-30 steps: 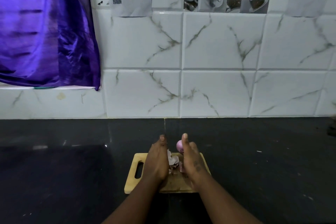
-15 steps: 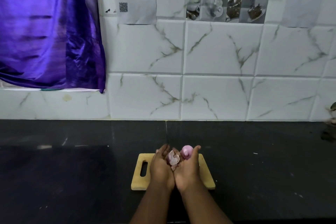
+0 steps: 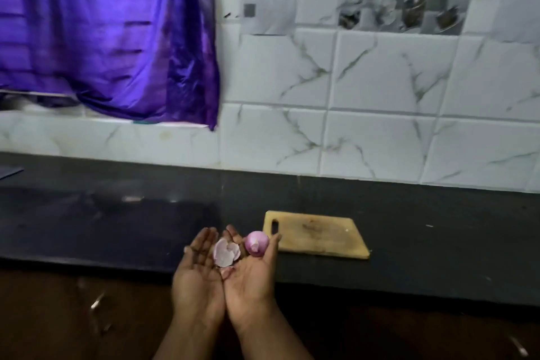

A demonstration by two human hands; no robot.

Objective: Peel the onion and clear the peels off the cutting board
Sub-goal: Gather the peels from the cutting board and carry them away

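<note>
Both hands are held palm-up and pressed side by side to form a single cup, positioned over the near edge of the black countertop (image 3: 438, 242), to the left of the cutting board. The left hand (image 3: 198, 275) is cupped with its fingers spread slightly upward and cradles the onion peels (image 3: 226, 252), a pale pink curled shell of skin lying across the seam between the two palms, with a smaller fragment just below it. The right hand (image 3: 251, 275) is likewise cupped and carries the peeled onion (image 3: 256, 243), a purple-pink bulb resting on the base of its fingers, just beside the peels. The wooden cutting board (image 3: 318, 235) lies flat on the countertop, its handle slot toward the hands; its surface shows only faint marks and one small pale speck near its right edge. Behind, white marble-patterned wall tiles (image 3: 380, 96) rise from the counter, and a purple curtain (image 3: 108, 38) hangs at upper left.
</note>
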